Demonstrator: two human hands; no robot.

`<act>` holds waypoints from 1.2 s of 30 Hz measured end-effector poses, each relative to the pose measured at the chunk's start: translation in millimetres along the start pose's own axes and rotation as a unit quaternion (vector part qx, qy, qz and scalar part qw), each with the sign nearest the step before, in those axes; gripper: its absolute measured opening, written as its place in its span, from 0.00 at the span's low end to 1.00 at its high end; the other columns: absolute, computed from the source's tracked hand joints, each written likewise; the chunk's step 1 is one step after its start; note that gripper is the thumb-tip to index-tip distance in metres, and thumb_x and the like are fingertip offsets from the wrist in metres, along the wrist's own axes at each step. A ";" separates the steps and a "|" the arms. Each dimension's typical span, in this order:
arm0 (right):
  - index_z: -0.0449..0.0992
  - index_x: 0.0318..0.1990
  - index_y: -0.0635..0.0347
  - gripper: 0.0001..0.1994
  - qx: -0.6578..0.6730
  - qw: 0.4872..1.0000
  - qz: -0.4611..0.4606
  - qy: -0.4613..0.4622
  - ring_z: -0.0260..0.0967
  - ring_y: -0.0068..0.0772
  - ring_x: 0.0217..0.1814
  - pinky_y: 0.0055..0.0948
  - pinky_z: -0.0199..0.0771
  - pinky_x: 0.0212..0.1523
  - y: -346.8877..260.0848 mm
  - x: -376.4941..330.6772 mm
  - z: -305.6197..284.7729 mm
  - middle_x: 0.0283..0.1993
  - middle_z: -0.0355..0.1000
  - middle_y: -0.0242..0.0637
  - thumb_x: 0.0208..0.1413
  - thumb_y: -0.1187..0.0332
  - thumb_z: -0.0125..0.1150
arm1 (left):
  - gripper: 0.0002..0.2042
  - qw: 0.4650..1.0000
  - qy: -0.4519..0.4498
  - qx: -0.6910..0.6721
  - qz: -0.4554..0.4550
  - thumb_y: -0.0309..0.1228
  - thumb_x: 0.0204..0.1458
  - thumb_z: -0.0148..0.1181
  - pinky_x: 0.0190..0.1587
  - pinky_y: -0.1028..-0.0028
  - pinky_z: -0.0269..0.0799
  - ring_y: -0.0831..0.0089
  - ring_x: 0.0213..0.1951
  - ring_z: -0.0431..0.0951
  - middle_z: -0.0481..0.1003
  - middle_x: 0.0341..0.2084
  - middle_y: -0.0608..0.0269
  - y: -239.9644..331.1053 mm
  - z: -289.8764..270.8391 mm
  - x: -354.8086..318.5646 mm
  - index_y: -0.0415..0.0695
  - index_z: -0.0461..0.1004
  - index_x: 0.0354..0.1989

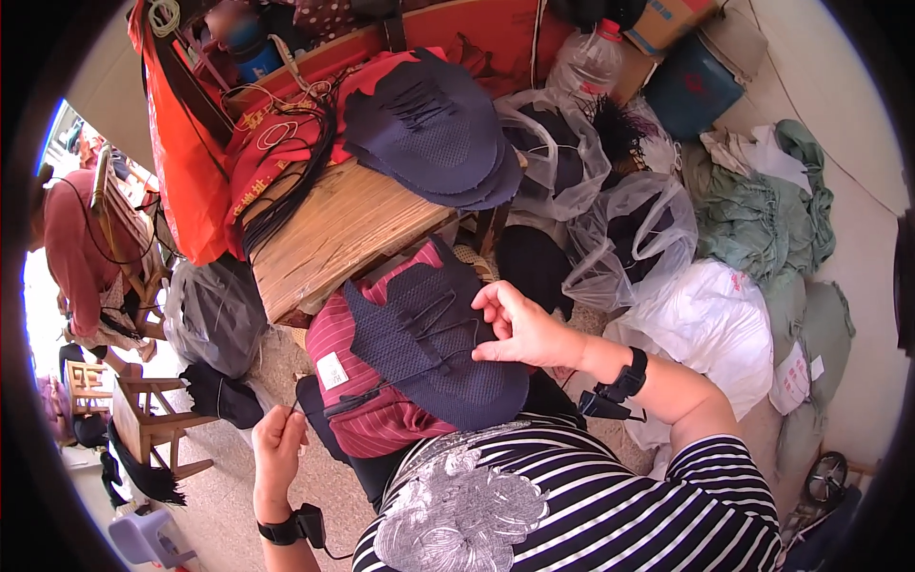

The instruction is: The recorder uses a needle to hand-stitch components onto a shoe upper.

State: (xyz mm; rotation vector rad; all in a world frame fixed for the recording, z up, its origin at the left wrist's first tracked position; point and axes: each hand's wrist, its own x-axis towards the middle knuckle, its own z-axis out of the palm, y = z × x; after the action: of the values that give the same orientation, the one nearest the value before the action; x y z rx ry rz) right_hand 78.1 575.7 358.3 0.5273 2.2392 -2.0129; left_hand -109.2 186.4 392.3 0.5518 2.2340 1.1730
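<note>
1. The piece I'm on is a dark upper, lying flat across my lap on a maroon striped cloth, just this side of the wooden table.
2. My left hand is off to the side, fingertips pinched together on what looks like the end of the lace. Super thin there, so don't quote me.
3. My right hand is at the upper's far side, thumb and forefinger spread apart with the thumb at the surface. Can't tell if it's gripping any lace.
4. Progress: a few crossings are in, but they're loose and loopy. I'd call it partway, with more crossings and some tightening left.
5. On the table there's a stack of dark uppers; the top one has lacing across it and looks further along to me. Can't see whether the ones underneath are laced. A bundle of dark laces is next to it.
6. Labels: white tag on the maroon cloth, print too small for me. Yellow lettering on the red cloth beside the laces, small red print on the white sack, blue print on the cardboard box.
</note>
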 end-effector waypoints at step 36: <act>0.72 0.57 0.55 0.25 -0.410 0.830 -0.379 -0.003 0.75 0.35 0.31 0.33 0.77 0.31 -23.6 12.0 5.5 0.43 0.68 0.34 0.53 0.59 0.71 | 0.04 0.874 0.280 0.297 0.263 0.22 0.56 0.63 0.42 0.65 0.70 0.61 0.36 0.75 0.75 0.33 0.57 5.0 36.3 32.8 0.39 0.74 0.31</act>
State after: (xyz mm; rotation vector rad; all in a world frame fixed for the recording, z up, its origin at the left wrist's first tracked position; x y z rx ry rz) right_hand 58.7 570.9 376.4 -0.5324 3.2607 -0.9084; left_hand -110.5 230.4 370.4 1.2636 3.1035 0.9323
